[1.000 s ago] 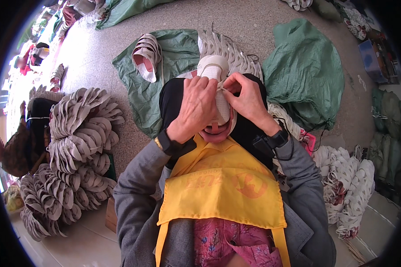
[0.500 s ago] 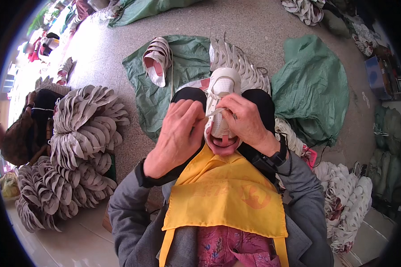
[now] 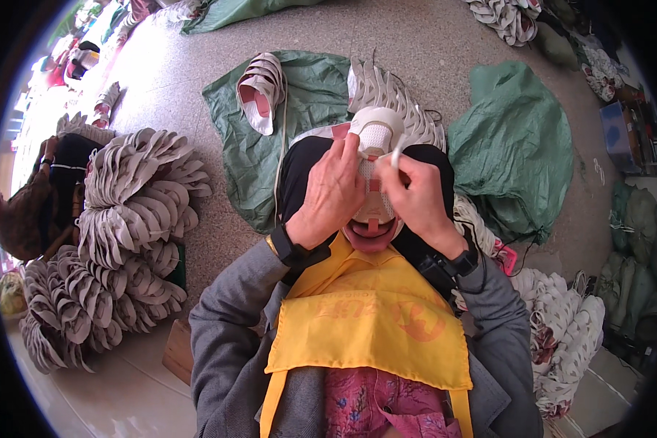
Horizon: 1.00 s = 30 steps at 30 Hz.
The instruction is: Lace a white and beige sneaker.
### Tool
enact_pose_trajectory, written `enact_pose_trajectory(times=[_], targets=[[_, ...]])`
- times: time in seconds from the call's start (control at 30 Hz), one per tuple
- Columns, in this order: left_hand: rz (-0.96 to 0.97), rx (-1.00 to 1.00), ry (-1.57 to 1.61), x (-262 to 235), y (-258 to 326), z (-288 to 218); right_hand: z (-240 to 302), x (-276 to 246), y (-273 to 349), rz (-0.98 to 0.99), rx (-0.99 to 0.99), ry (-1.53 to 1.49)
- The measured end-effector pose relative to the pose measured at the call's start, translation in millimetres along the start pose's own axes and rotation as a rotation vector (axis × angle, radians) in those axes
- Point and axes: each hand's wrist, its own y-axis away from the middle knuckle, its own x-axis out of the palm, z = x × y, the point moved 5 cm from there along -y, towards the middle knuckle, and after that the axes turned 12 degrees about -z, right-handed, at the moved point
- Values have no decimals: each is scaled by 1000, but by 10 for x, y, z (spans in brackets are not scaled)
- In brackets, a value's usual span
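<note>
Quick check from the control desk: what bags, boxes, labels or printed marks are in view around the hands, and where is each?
Green sack: spread flat on the floor beyond the hands, a stack of shoe uppers on it.
Second green sack: crumpled heap on the floor, right of the hands.
Blue box: far right edge, details unclear.
Yellow apron: on the person's chest, with an orange printed emblem and lettering.
No screens or signs.

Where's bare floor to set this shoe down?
Bare speckled floor lies between the grey stacks of uppers and the green sack, and beyond it, up top. The right side is crowded: crumpled green bag, white uppers. Both hands hold the shoe.
</note>
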Motion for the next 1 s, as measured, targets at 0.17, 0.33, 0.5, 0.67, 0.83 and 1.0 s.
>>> enact_pose_trajectory(times=[0.17,0.33,0.5,0.67,0.83,1.0], targets=[[-55,9,33,-48,33,16,70,155,-11,-47,-317,247],[-63,41,12,-77,25,-16,64,202,18,18,-331,344],[-55,88,11,-52,25,-19,23,256,96,56,-378,445],[2,84,-41,-10,33,7,25,275,105,73,-355,478],[-6,101,9,-8,51,59,20,291,81,37,-311,425],[-24,76,44,16,60,121,-6,298,57,18,-277,400]])
